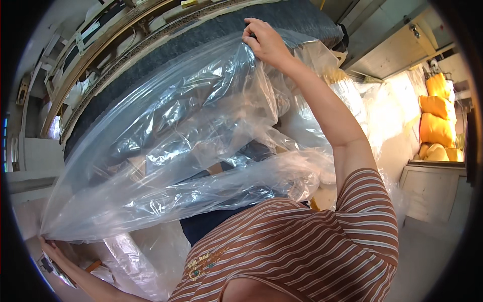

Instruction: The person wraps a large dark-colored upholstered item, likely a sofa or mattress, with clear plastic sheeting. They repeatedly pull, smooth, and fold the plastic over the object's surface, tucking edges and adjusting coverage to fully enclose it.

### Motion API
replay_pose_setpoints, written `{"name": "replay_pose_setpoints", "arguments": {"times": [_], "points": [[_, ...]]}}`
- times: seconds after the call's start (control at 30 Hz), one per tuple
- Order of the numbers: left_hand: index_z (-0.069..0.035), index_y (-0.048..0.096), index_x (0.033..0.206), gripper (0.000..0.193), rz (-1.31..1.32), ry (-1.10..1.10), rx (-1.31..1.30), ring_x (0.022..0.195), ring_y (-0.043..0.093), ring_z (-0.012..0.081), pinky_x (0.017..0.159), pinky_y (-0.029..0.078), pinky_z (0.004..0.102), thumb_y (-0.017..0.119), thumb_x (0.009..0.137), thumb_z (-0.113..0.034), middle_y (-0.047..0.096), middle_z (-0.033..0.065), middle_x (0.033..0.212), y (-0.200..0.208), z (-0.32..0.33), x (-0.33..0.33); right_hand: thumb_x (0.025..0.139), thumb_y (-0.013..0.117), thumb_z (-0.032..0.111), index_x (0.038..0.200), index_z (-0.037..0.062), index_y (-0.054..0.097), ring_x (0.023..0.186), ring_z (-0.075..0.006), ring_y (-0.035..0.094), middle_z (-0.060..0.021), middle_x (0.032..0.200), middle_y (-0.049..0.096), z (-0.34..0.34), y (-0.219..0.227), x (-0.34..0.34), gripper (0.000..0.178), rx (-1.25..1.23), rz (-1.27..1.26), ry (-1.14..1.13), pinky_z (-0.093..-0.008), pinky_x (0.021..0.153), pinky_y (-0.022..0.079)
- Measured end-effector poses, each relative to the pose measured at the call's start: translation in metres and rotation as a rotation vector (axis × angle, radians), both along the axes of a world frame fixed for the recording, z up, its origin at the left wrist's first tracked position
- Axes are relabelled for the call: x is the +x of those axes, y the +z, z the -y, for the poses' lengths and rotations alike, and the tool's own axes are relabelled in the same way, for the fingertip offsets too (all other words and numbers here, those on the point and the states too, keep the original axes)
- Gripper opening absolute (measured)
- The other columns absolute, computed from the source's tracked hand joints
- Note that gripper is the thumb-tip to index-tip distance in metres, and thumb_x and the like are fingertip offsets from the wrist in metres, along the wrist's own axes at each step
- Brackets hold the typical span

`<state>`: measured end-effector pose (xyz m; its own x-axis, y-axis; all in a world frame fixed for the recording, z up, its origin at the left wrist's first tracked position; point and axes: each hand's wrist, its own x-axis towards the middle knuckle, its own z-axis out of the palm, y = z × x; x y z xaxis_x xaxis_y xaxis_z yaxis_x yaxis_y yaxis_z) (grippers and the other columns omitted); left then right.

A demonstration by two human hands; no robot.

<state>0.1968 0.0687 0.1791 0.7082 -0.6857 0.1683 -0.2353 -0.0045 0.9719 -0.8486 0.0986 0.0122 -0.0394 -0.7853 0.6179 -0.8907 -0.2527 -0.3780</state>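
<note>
A large sheet of clear plastic film spreads wide in front of me, wrinkled and shiny. My right hand, arm stretched forward, is closed on the film near its far edge. Far out at the lower left, my left hand grips a gathered corner of the same film; its fingers are partly hidden at the picture's rim. Between the hands the film's far edge runs taut in a curve. Just beyond it lies a long, dark grey fabric-covered piece, which the film partly overlaps near my right hand.
Behind the dark piece stand wooden frames. More clear film hangs at my lower left. At right are bright white sheeting, stacked yellow bundles, a pale cabinet and a panel with a metal latch.
</note>
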Motion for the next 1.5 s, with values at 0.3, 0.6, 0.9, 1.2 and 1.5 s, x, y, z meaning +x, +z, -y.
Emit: {"name": "replay_pose_setpoints", "arguments": {"times": [0.3,0.6,0.9,1.2,1.5], "points": [[-0.008,0.050,0.128,0.052,0.054,-0.173,0.240,0.105,0.051,0.0133,0.088,0.041,0.0241,0.065,0.087,-0.035,0.053,0.0023,0.122,-0.036,-0.075,-0.051,0.080,0.063,0.020,0.091,0.0058,0.060,0.112,-0.0292,0.052,-0.0111,0.116,0.059,0.012,0.011,0.000,0.018,0.102,-0.041,-0.093,-0.0384,0.092,0.040],[0.000,0.054,0.119,0.038,-0.280,-0.189,-0.131,0.107,0.055,0.0230,0.094,0.043,0.0365,0.056,0.090,-0.024,0.059,0.0105,0.115,-0.050,0.033,-0.032,0.090,0.055,0.025,0.089,0.0054,0.065,0.074,-0.0085,0.050,0.0029,0.077,0.057,0.091,0.101,-0.078,0.022,-0.124,0.587,0.083,-0.0253,0.067,0.040],[-0.001,0.063,0.096,0.027,0.267,-0.009,-0.279,0.078,0.063,0.0194,0.074,0.047,0.0316,0.056,0.087,-0.025,0.067,0.0099,0.084,-0.187,0.192,-0.345,0.092,0.053,0.030,0.110,-0.0003,0.058,0.099,-0.0223,0.058,-0.0136,0.106,0.062,0.122,-0.020,-0.251,0.035,-0.067,0.183,-0.466,-0.0311,0.089,0.042],[-0.002,0.067,0.093,0.028,0.237,0.005,-0.131,0.075,0.062,0.0157,0.070,0.046,0.0280,0.064,0.079,-0.025,0.068,0.0075,0.079,-0.180,0.233,-0.366,0.090,0.057,0.027,0.097,-0.0006,0.058,0.081,-0.0157,0.054,-0.0060,0.089,0.060,0.147,-0.018,-0.242,0.029,0.002,0.146,-0.383,-0.0278,0.077,0.043],[-0.002,0.061,0.074,0.019,0.452,0.222,0.046,0.066,0.056,0.0124,0.055,0.046,0.0275,0.063,0.079,-0.020,0.060,0.0065,0.072,-0.182,0.249,-0.360,0.081,0.063,0.022,0.080,-0.0045,0.051,0.072,-0.0179,0.047,-0.0090,0.077,0.052,0.162,-0.021,-0.255,0.029,-0.152,0.087,-0.412,-0.0314,0.069,0.041]]}}
